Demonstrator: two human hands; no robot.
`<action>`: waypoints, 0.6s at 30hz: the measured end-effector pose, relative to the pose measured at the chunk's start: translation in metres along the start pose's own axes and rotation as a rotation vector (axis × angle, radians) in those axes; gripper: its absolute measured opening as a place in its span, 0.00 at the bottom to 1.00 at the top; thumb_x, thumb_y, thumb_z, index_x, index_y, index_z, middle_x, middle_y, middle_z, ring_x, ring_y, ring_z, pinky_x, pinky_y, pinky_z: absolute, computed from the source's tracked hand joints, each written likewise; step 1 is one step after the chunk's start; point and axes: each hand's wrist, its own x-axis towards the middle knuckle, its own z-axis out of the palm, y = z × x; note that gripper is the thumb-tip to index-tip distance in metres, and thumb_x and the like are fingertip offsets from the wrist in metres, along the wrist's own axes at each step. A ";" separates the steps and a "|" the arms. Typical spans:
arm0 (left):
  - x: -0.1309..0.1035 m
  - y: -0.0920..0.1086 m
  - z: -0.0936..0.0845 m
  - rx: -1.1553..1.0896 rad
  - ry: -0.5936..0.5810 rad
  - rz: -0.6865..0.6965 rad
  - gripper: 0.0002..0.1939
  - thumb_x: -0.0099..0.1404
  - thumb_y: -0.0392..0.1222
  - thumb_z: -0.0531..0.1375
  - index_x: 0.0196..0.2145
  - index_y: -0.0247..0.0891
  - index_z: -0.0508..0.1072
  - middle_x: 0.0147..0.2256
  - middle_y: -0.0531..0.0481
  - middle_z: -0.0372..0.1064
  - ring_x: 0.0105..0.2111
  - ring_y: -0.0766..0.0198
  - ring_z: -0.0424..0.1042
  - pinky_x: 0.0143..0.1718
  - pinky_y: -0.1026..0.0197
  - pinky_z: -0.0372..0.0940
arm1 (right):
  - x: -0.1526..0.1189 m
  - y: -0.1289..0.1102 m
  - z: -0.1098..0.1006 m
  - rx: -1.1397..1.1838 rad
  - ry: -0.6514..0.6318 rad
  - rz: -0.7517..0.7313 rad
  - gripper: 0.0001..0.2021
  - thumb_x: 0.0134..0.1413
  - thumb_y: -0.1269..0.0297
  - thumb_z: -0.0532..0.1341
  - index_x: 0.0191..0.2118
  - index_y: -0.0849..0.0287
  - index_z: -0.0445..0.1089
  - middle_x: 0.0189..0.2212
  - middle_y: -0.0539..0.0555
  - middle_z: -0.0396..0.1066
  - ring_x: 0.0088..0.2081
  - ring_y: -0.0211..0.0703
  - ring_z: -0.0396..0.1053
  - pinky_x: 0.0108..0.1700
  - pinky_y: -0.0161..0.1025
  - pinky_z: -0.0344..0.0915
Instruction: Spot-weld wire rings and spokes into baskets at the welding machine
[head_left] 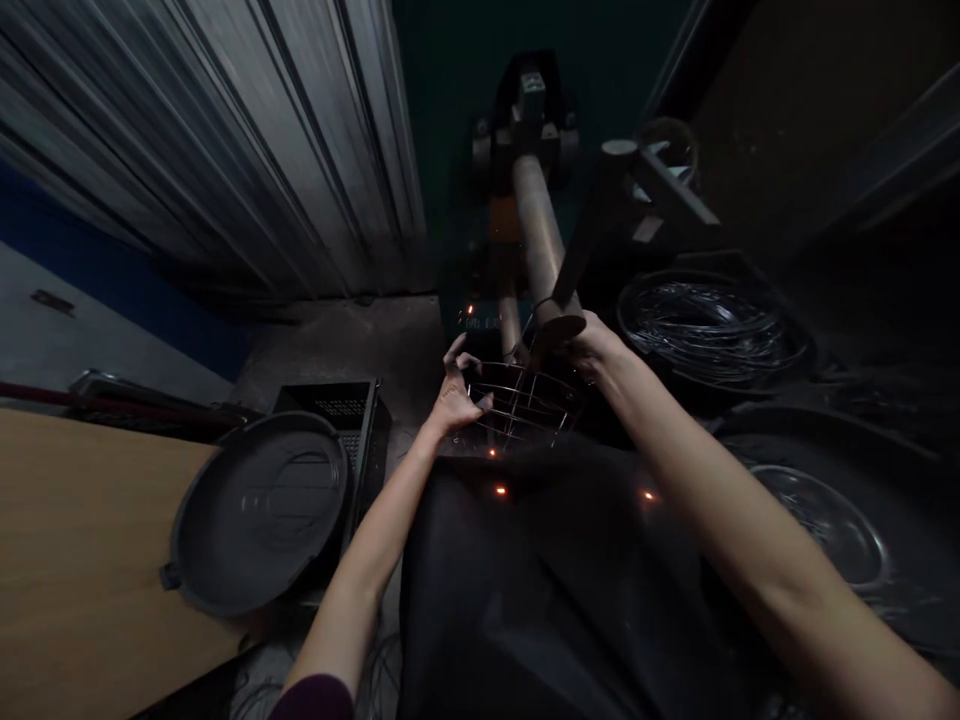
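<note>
A dim workshop corner has a corrugated grey metal wall (225,130) at left and a dark green machine behind the hands. Far left is a tan wooden board (82,540); beside it, a round dark tub (217,530) bears thin wire pieces towards its right side, with a black perforated crate (370,400) by its upper right rim. The left hand (450,402) is partly open, thumb and fingers curved about the left edge of a round silvery wire rack (514,400). The rack lies between the hands, below the blunt end of a thick grey metal cylinder (536,220), above a black apron (555,600); orange sparks (501,491) fly nearby. The right hand (596,350) reaches to the rack's far right side; its fingers are hidden, so their opening and grip cannot be told. At right, a black basin (806,350) carries coiled wire, and a wide dark tub (922,560) holds wire rings near its left side.

Good handling probably calls for a level rack, steady light support at both edges, and fingertips well outside the cylinder's end. The gap between left tub and apron seems freest for moving; towards the right, basin and tub rims crowd the forearm.
</note>
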 end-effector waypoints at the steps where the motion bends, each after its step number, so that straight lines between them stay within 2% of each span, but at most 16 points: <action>1: -0.003 0.001 0.001 0.016 -0.012 0.009 0.52 0.52 0.44 0.62 0.64 0.38 0.32 0.38 0.51 0.59 0.38 0.62 0.64 0.47 0.54 0.61 | 0.002 -0.007 -0.002 0.026 0.015 0.048 0.08 0.47 0.70 0.60 0.25 0.60 0.57 0.14 0.44 0.55 0.14 0.27 0.51 0.15 0.25 0.46; 3: -0.014 0.005 -0.001 0.055 -0.076 0.032 0.53 0.51 0.44 0.64 0.64 0.38 0.33 0.42 0.48 0.61 0.43 0.58 0.65 0.52 0.50 0.59 | 0.002 -0.018 -0.008 0.079 0.031 0.131 0.09 0.51 0.70 0.59 0.25 0.60 0.56 0.14 0.43 0.53 0.13 0.26 0.47 0.15 0.25 0.44; 6: -0.035 0.021 -0.015 0.082 -0.305 0.037 0.56 0.47 0.49 0.68 0.65 0.38 0.41 0.52 0.39 0.61 0.56 0.47 0.58 0.61 0.41 0.48 | -0.017 -0.020 -0.024 0.018 -0.001 0.106 0.09 0.54 0.67 0.59 0.27 0.61 0.58 0.15 0.44 0.54 0.13 0.26 0.45 0.14 0.26 0.42; 8: -0.046 0.039 -0.027 0.022 -0.420 -0.060 0.55 0.46 0.54 0.69 0.65 0.38 0.46 0.59 0.36 0.56 0.61 0.44 0.52 0.63 0.41 0.44 | -0.042 -0.005 -0.035 -0.095 -0.019 0.023 0.08 0.54 0.64 0.59 0.29 0.62 0.62 0.16 0.45 0.57 0.14 0.27 0.47 0.15 0.27 0.44; 9: -0.049 0.050 -0.031 -0.036 -0.424 -0.143 0.52 0.50 0.56 0.67 0.65 0.37 0.49 0.61 0.35 0.54 0.62 0.45 0.51 0.63 0.42 0.45 | -0.058 0.007 -0.038 -0.173 -0.017 -0.051 0.09 0.54 0.62 0.59 0.29 0.62 0.63 0.17 0.46 0.58 0.15 0.28 0.51 0.17 0.27 0.47; 11: -0.048 0.075 -0.029 -0.180 -0.354 -0.323 0.38 0.61 0.58 0.59 0.63 0.36 0.55 0.62 0.37 0.56 0.62 0.50 0.55 0.63 0.47 0.49 | -0.094 0.040 -0.036 -0.361 0.023 -0.249 0.11 0.54 0.58 0.59 0.31 0.62 0.66 0.22 0.50 0.65 0.21 0.33 0.60 0.23 0.30 0.58; 13: -0.042 0.099 -0.015 -0.328 -0.291 -0.459 0.30 0.66 0.57 0.52 0.59 0.35 0.63 0.56 0.39 0.65 0.57 0.55 0.62 0.60 0.53 0.54 | -0.132 0.077 -0.025 -0.576 0.069 -0.465 0.13 0.56 0.55 0.57 0.34 0.62 0.68 0.28 0.55 0.70 0.29 0.40 0.68 0.33 0.35 0.67; 15: -0.037 0.119 0.006 -0.474 -0.259 -0.569 0.27 0.67 0.57 0.52 0.54 0.34 0.69 0.42 0.43 0.74 0.45 0.60 0.71 0.50 0.58 0.62 | -0.166 0.108 -0.015 -0.763 0.064 -0.643 0.16 0.61 0.56 0.52 0.38 0.63 0.70 0.34 0.59 0.73 0.34 0.44 0.71 0.38 0.39 0.69; 16: -0.037 0.127 0.015 -0.532 -0.248 -0.614 0.27 0.66 0.57 0.53 0.52 0.33 0.71 0.33 0.47 0.73 0.36 0.64 0.71 0.42 0.62 0.65 | -0.179 0.117 -0.015 -0.836 0.014 -0.714 0.17 0.64 0.58 0.49 0.39 0.63 0.71 0.34 0.60 0.73 0.33 0.44 0.72 0.37 0.39 0.69; 18: -0.042 0.139 0.025 -0.576 -0.228 -0.667 0.26 0.66 0.57 0.52 0.48 0.32 0.73 0.23 0.53 0.66 0.23 0.70 0.63 0.29 0.67 0.60 | -0.196 0.119 -0.027 -0.915 -0.118 -0.828 0.18 0.66 0.61 0.46 0.37 0.62 0.72 0.32 0.58 0.74 0.31 0.42 0.72 0.34 0.37 0.70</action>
